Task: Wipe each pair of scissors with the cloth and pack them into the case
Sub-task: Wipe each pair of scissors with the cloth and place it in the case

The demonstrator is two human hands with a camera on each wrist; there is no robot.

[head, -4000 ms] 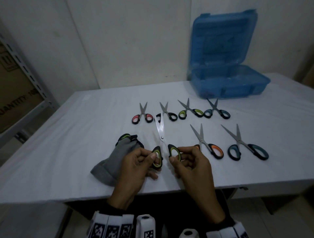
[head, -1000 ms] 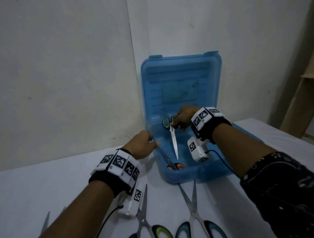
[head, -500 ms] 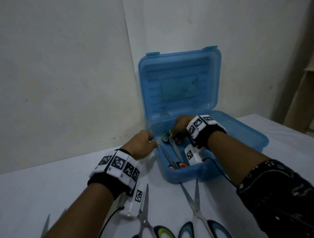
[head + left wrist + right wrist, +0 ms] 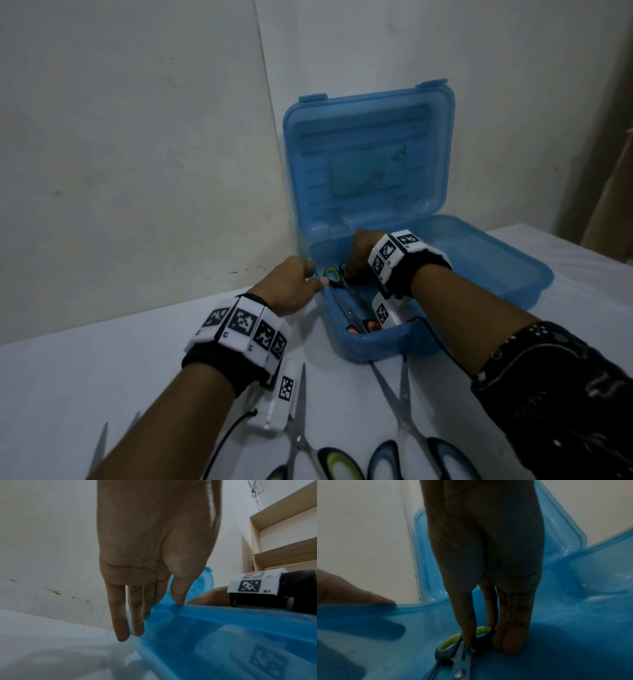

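Observation:
The blue case (image 4: 479, 270) stands open on the table with its lid upright. My right hand (image 4: 346, 270) is down inside it, thumb and forefinger pinching the handles of the green-handled scissors (image 4: 334, 275). In the right wrist view that hand (image 4: 479, 632) holds the scissors (image 4: 452, 642) low on the case floor, its other fingertips touching the floor. Orange-handled scissors (image 4: 363, 325) lie in the case beside them. My left hand (image 4: 313, 274) rests on the case's left rim. In the left wrist view its fingers (image 4: 120, 622) lie straight against the outer wall, thumb on the rim. The cloth is out of view.
Green-handled scissors (image 4: 339, 462) and blue-handled scissors (image 4: 411, 438) lie on the white table (image 4: 85, 370) just in front of the case. More blade tips (image 4: 99, 448) show at the bottom left. A wall stands close behind the case; wooden shelves (image 4: 283, 534) are to the right.
My right hand has lowered the green-handled scissors from hanging above the case down to its floor, next to the orange-handled pair. The left hand stays on the rim.

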